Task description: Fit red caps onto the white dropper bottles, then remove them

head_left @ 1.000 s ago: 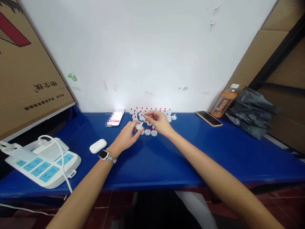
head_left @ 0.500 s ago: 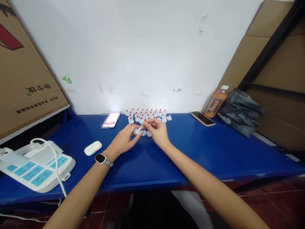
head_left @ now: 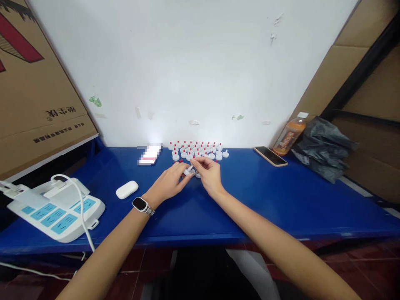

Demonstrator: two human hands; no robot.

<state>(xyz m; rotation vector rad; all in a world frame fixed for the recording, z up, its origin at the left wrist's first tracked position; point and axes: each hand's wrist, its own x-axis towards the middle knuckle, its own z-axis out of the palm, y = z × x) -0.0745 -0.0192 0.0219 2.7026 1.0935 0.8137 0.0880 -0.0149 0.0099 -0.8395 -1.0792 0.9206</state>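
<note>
My left hand (head_left: pixel 168 181) is closed round the base of a white nozzle cap (head_left: pixel 188 171), whose narrow spout tilts up to the right. At the spout's tip, my right hand (head_left: pixel 211 174) pinches with thumb and forefinger; whatever is between them is too small to make out. Behind both hands stand several white nozzle caps with red tips (head_left: pixel 189 156), in rows near the wall. One white cap without a red tip (head_left: pixel 225 153) stands at the right end. Some small loose red tips (head_left: pixel 181 161) lie close to my left fingers. More caps are partly hidden beneath my hands.
On the left of the blue table (head_left: pixel 250 200) are a power strip (head_left: pixel 67 216) with a white cable, a white earbud case (head_left: pixel 127 189) and a blurred phone-like object (head_left: pixel 150 154). A phone (head_left: pixel 270 156), an orange drink bottle (head_left: pixel 289 134) and a dark plastic bag (head_left: pixel 325 148) are at right.
My view has turned slightly left, so everything appears shifted to the right. Both hands stay together at the same nozzle cap, with the right fingers still at its spout.
</note>
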